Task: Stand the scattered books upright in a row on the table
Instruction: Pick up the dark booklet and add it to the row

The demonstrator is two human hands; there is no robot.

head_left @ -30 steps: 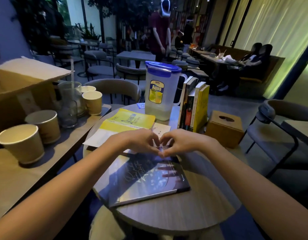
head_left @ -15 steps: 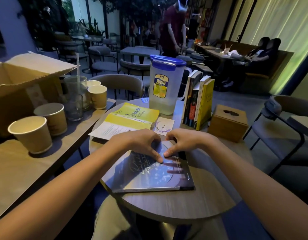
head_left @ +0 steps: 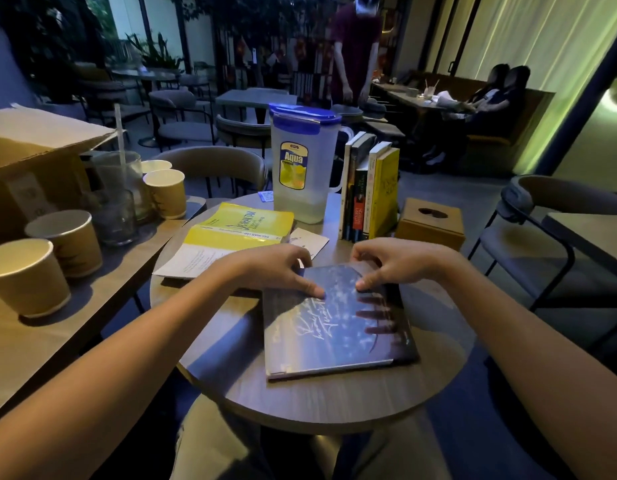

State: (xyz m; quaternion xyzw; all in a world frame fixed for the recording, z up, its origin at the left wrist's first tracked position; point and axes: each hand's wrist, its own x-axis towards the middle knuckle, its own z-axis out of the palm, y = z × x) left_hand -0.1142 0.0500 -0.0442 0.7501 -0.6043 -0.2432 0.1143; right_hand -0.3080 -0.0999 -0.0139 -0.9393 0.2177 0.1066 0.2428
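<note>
a person's left hand point(head_left: 275, 268) and right hand point(head_left: 393, 263) rest curled at the far edge of a dark blue book point(head_left: 338, 327) lying flat on the round worktop point(head_left: 334, 400), thumbs pressing its cover; whether either hand actually grips it cannot be told. a yellow book point(head_left: 241, 225) lies flat to the left. behind, a row of upright books point(head_left: 369, 192) stands between a plastic pitcher point(head_left: 303, 168) and a wooden tissue box point(head_left: 431, 223).
</note>
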